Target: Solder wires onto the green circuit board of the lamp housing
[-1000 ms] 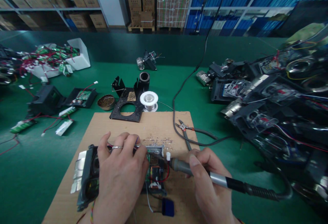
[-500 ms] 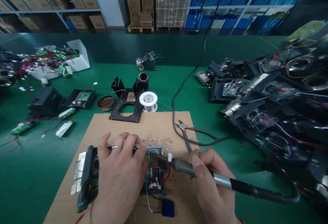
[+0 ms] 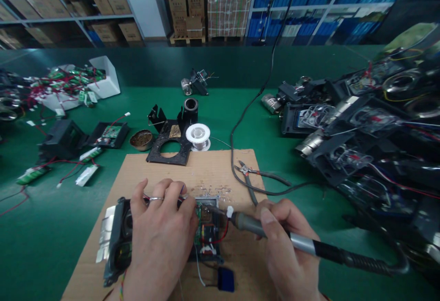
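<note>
My right hand (image 3: 292, 241) grips a soldering iron (image 3: 252, 225) like a pen. Its tip reaches left into an open dark housing, over the green circuit board (image 3: 198, 225). Across the housing (image 3: 118, 241) lies my left hand (image 3: 163, 232), fingers bent and drawn together near the board's upper edge; what they pinch is hidden, though bits of wire show beside them. A white connector (image 3: 230, 211) on a red wire stands near the iron's tip. Below the housing, a small dark blue square part (image 3: 226, 279) hangs on thin wires.
Under the work lies a cardboard sheet (image 3: 144, 172). Cutting pliers (image 3: 249, 170) and the iron's cable (image 3: 237, 122) are at its right edge. Behind it stand a solder spool (image 3: 198, 136), a black stand (image 3: 158, 156) and a round tin (image 3: 141, 140). Housings (image 3: 343, 154) crowd the right.
My right hand and the soldering iron have shifted slightly right and down, with the tip still inside the housing. My left hand stays almost where it was.
</note>
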Demonstrator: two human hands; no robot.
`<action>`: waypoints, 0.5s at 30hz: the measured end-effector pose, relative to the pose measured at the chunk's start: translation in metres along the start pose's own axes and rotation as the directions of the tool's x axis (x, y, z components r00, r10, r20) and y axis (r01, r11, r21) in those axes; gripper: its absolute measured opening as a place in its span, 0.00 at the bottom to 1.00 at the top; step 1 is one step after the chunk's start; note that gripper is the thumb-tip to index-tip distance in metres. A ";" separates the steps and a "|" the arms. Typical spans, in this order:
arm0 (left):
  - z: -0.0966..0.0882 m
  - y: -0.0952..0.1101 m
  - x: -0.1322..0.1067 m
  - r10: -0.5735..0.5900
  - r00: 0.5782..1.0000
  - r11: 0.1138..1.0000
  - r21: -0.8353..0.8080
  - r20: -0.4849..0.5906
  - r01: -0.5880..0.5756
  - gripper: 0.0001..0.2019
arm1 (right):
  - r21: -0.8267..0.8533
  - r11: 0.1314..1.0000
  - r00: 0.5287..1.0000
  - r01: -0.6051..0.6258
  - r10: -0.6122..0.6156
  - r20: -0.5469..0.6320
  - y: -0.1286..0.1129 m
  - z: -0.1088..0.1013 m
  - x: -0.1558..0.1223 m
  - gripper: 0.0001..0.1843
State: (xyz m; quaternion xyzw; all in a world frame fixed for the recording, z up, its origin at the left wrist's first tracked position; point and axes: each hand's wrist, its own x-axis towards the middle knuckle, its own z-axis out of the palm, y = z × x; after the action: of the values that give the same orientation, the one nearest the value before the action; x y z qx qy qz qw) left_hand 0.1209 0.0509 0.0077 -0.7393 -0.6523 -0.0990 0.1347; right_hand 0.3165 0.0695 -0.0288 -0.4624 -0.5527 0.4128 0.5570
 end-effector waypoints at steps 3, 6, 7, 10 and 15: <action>-0.001 0.000 0.001 -0.008 1.000 1.000 0.002 0.005 0.008 0.10 | 0.043 0.999 0.999 -0.028 0.029 -0.017 0.000 -0.001 0.000 0.19; -0.002 0.001 0.001 -0.012 1.000 1.000 -0.004 0.010 0.012 0.12 | 0.060 0.998 0.998 -0.035 0.038 -0.050 -0.001 -0.004 0.001 0.19; -0.002 0.001 0.001 -0.014 1.000 1.000 -0.005 0.012 0.014 0.12 | 0.059 0.998 0.998 -0.030 0.034 -0.061 -0.001 -0.005 0.002 0.19; -0.003 0.000 0.001 -0.020 1.000 1.000 -0.015 0.021 0.020 0.12 | 0.062 0.998 0.995 -0.005 0.011 -0.102 -0.003 -0.009 0.006 0.19; -0.005 -0.006 -0.004 -0.043 0.995 0.993 -0.106 0.090 0.052 0.07 | 0.071 0.997 0.976 -0.009 0.024 -0.214 -0.002 -0.013 0.012 0.15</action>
State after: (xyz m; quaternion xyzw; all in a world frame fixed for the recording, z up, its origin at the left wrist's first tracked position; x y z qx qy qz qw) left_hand 0.1144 0.0465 0.0120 -0.7333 -0.6687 -0.1047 0.0635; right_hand 0.3300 0.0801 -0.0235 -0.4892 -0.4706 0.3839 0.6259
